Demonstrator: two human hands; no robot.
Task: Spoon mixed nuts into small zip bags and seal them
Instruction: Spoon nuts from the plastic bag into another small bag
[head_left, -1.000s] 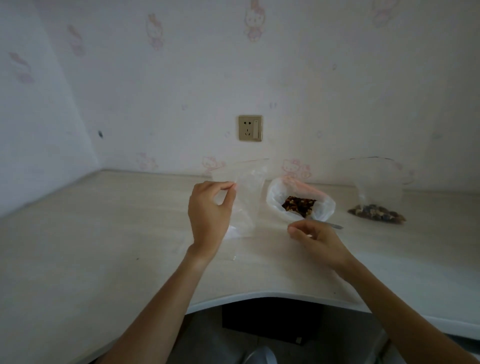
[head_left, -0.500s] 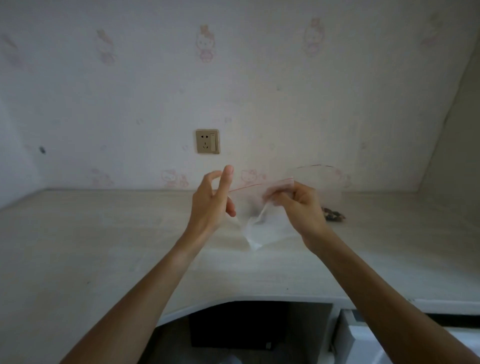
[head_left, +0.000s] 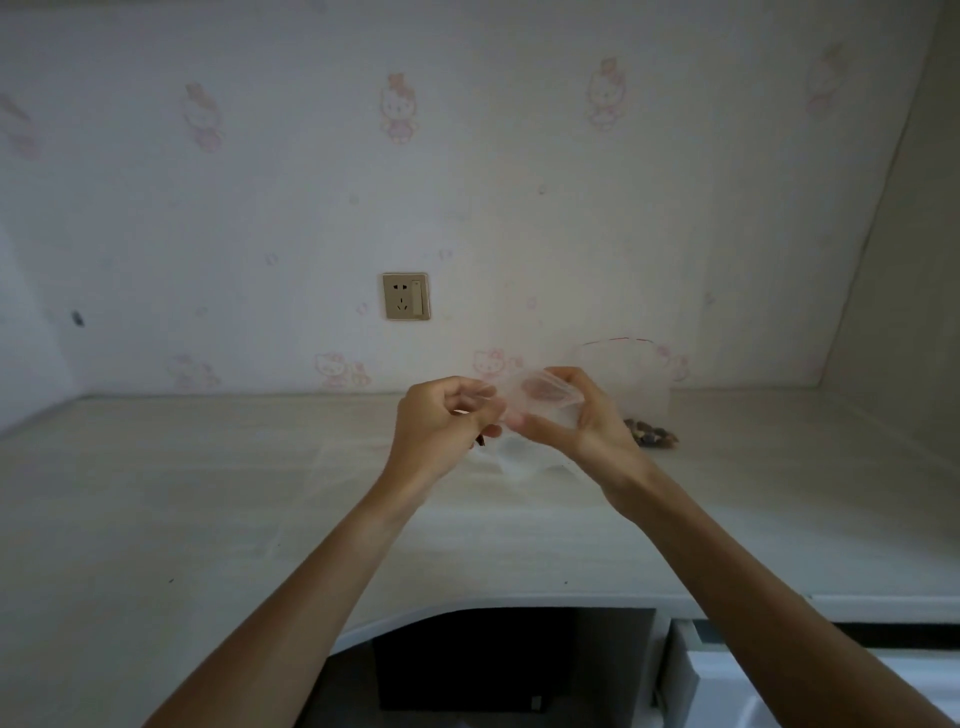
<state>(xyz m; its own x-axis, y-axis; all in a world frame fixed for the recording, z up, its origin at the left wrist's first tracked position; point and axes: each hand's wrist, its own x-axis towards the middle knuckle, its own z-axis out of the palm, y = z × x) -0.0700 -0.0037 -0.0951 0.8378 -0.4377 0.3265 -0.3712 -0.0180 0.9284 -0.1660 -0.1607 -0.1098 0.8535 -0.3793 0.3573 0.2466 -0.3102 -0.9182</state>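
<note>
I hold a small clear zip bag (head_left: 540, 400) in the air above the pale desk (head_left: 208, 493), both hands pinching its top edge. My left hand (head_left: 441, 431) grips the bag's left side; my right hand (head_left: 576, 415) grips its right side. The bag looks empty and its mouth seems pulled apart a little. Behind my right hand a second clear zip bag (head_left: 639, 374) stands against the wall with mixed nuts (head_left: 652, 432) in its bottom. The white bag of nuts and the spoon are hidden behind my hands.
A wall socket (head_left: 406, 296) sits above the desk's back edge. The desk meets a side wall at the far right. Its front edge curves inward over a dark gap (head_left: 493, 665), with a white drawer unit (head_left: 727, 675) to the right.
My right hand left the spoon on the desk and rose to the zip bag. Both hands now hold the bag higher and closer together. The view has shifted right.
</note>
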